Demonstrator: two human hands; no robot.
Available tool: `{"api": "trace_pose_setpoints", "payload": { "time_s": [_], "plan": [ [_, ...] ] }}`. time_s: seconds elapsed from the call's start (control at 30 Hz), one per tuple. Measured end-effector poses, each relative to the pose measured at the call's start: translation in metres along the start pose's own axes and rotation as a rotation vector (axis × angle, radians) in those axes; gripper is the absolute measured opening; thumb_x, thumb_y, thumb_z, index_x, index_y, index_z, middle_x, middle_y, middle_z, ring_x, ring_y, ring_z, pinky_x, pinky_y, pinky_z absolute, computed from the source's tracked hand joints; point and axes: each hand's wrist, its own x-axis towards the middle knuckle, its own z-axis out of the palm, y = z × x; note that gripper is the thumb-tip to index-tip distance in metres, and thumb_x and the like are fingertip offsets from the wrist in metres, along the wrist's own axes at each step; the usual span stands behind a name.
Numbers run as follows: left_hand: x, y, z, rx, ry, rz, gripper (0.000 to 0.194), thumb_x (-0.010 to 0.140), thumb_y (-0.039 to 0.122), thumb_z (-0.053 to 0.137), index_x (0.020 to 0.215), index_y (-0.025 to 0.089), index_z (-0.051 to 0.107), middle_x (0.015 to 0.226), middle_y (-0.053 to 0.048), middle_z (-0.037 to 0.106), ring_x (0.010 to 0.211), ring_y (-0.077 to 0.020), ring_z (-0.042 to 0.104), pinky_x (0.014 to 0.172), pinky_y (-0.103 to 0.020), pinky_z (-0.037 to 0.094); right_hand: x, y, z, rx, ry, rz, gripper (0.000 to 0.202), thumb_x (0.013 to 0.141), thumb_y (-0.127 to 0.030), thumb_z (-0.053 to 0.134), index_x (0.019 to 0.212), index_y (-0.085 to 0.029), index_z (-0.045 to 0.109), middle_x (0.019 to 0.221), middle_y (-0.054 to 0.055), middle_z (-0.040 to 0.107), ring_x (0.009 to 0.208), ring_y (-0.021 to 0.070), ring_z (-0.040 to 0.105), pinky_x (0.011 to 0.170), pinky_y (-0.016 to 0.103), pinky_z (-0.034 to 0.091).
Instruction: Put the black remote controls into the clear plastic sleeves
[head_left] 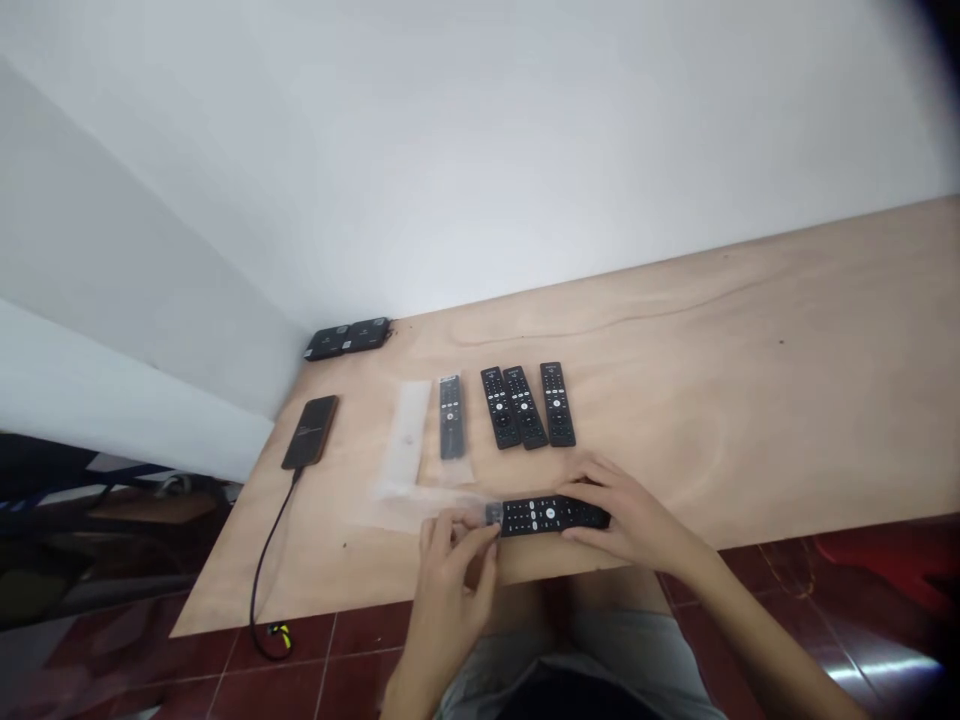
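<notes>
A black remote control (532,514) lies crosswise near the table's front edge, its left end still inside a clear plastic sleeve (450,505). My right hand (619,505) is closed around the remote's right end. With thumb and fingers pinched, my left hand (463,550) grips the sleeve at the remote's left end. Beyond my hands, a remote in a plastic sleeve (451,420) stands apart from a pair of touching bare remotes (501,410) and another bare remote (556,405). A flat, whitish plastic sleeve (407,435) rests to the left of them.
Two black boxes (347,339) sit at the table's back left corner against the wall. A phone (310,432) with a black cable (271,560) hanging over the edge lies at the left. The wooden tabletop (750,400) stretches far to the right.
</notes>
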Motion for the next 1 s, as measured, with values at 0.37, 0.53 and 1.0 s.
{"api": "trace_pose_setpoints", "payload": {
  "time_s": [0.37, 0.53, 1.0],
  "plan": [
    [0.034, -0.042, -0.010, -0.123, -0.146, 0.254, 0.048, 0.094, 0.017, 0.082, 0.138, 0.029, 0.066, 0.127, -0.008, 0.075, 0.131, -0.0317, 0.062, 0.107, -0.053, 0.058, 0.003, 0.002, 0.003, -0.025, -0.057, 0.001, 0.044, 0.101, -0.050, 0.078, 0.140, -0.030, 0.073, 0.130, 0.010, 0.070, 0.125, 0.0334, 0.061, 0.109, 0.052, 0.055],
    [0.042, -0.021, 0.013, -0.160, -0.146, 0.298, 0.043, 0.093, 0.018, 0.085, 0.132, 0.026, 0.070, 0.125, -0.009, 0.078, 0.119, -0.0295, 0.068, 0.105, -0.050, 0.058, 0.008, -0.003, 0.006, -0.038, -0.086, 0.007, 0.049, 0.101, -0.047, 0.079, 0.147, -0.034, 0.069, 0.133, 0.009, 0.070, 0.126, 0.0335, 0.061, 0.111, 0.053, 0.053],
    [0.044, -0.022, -0.004, -0.053, -0.260, 0.167, 0.056, 0.089, 0.019, 0.085, 0.140, 0.029, 0.064, 0.128, -0.008, 0.072, 0.119, -0.0315, 0.067, 0.104, -0.050, 0.058, -0.021, 0.012, 0.016, 0.060, 0.257, 0.267, 0.041, 0.108, -0.042, 0.063, 0.147, -0.031, 0.070, 0.141, 0.010, 0.074, 0.129, 0.0329, 0.071, 0.115, 0.052, 0.058]
  ]
}}
